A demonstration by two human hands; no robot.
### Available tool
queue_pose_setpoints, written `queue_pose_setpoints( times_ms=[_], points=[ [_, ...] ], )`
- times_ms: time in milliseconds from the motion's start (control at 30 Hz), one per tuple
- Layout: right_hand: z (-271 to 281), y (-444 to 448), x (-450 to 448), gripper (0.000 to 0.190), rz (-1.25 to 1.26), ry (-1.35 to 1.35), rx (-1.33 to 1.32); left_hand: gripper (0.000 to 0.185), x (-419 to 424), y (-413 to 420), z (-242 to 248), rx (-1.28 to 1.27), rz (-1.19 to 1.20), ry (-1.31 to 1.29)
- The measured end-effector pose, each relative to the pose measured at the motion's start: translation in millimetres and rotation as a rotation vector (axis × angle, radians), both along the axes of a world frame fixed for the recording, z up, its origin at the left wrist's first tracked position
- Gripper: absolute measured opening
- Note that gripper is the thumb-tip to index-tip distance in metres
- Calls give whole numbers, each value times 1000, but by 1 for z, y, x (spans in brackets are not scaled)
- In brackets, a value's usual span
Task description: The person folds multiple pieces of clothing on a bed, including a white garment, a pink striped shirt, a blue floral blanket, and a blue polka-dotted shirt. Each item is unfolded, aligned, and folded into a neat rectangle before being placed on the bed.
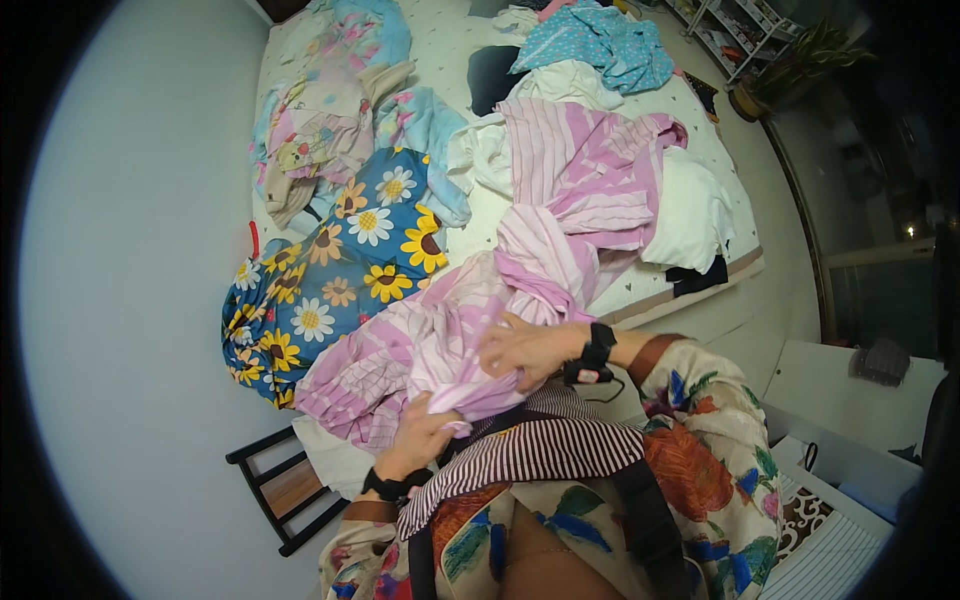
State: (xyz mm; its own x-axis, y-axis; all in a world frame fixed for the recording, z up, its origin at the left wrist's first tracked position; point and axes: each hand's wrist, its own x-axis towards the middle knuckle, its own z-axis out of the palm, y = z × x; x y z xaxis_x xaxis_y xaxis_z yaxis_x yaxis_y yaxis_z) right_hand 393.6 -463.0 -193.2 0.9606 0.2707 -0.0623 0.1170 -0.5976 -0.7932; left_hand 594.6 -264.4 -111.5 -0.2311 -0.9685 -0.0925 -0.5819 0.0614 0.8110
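Observation:
A large pink-and-white striped and checked cloth [442, 315], perhaps a duvet cover, stretches rumpled across the bed towards me. My left hand [421, 439] grips a gathered edge of it close to my body. Slightly higher and to the right, my right hand [525, 349] has its fingers curled over the same cloth, a little blurred. Folds hide some of the fingertips. Under and left of the cloth lies a blue fabric with sunflowers and daisies [337, 277], bunched at its left end.
The bed [480, 232] has a white patterned cover. It bears pastel fleece clothing [322, 135], a turquoise dotted cloth [600, 49], a white garment [686, 214] and a dark garment [697, 276]. A black-framed stool or rack [277, 487] stands by the wall. A potted plant [750, 101] and shelf cart [739, 37] stand beyond.

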Motion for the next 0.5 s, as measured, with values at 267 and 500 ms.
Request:
queue_pose_setpoints(
  times_ms=[267,500],
  points=[
    [-69,-90,84,89,-687,57,338,15,77,44,64,87,117,118],
    [-177,-7,67,58,-828,666,-183,30,130,118,15,257,506,157]
  ],
)
